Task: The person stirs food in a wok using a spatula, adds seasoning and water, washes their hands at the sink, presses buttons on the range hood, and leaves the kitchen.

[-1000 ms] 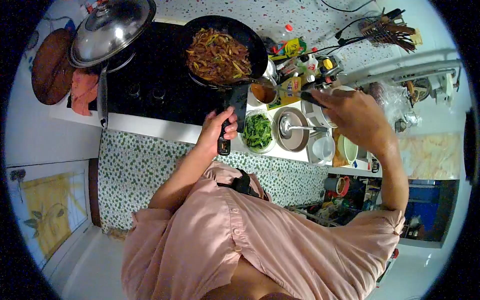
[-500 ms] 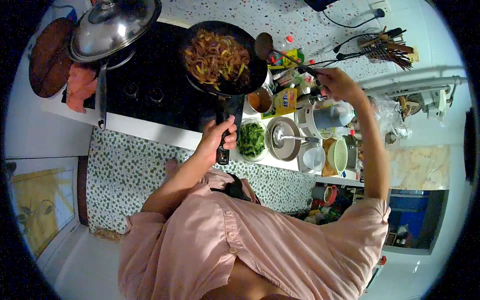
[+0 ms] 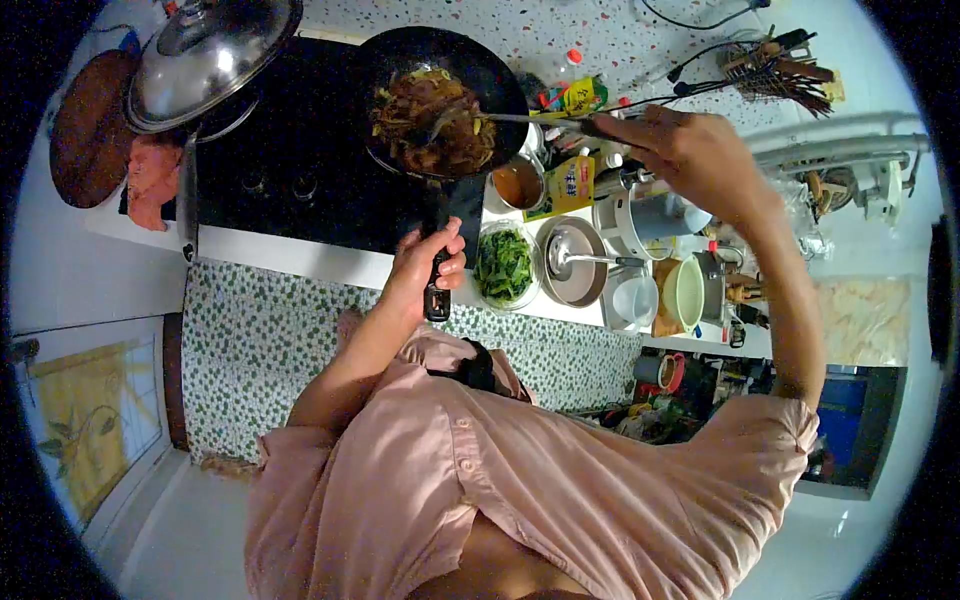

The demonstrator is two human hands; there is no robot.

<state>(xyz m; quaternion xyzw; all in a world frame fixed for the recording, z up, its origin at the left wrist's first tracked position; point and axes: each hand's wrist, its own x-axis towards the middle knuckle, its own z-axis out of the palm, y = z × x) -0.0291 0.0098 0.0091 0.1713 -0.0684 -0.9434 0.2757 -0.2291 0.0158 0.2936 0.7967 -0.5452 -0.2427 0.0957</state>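
Note:
My left hand [image 3: 428, 268] is wrapped round the black handle of a dark wok [image 3: 500, 85] on the black stove. Browned meat with yellow-green strips [image 3: 430, 115] lies in the wok. Closed round the dark grip of a long-handled spatula [image 3: 540, 119], my right hand [image 3: 690, 150] is to the right of the wok. The spatula's head is down in the food and partly hidden by it. Beside the wok handle stands a glass bowl of chopped greens [image 3: 505, 264].
A lidded pan [image 3: 210, 60] sits at the left of the stove [image 3: 290, 140], near a pink cloth [image 3: 154, 180]. Right of the wok are a sauce pot [image 3: 517, 185], a bowl with a ladle [image 3: 580, 285], a yellow packet [image 3: 562, 190], bottles and a green basket [image 3: 683, 293].
The spatula was lifted beside the wok half a second ago; now its head is in the food. The meat is gathered more closely. My left hand keeps its hold.

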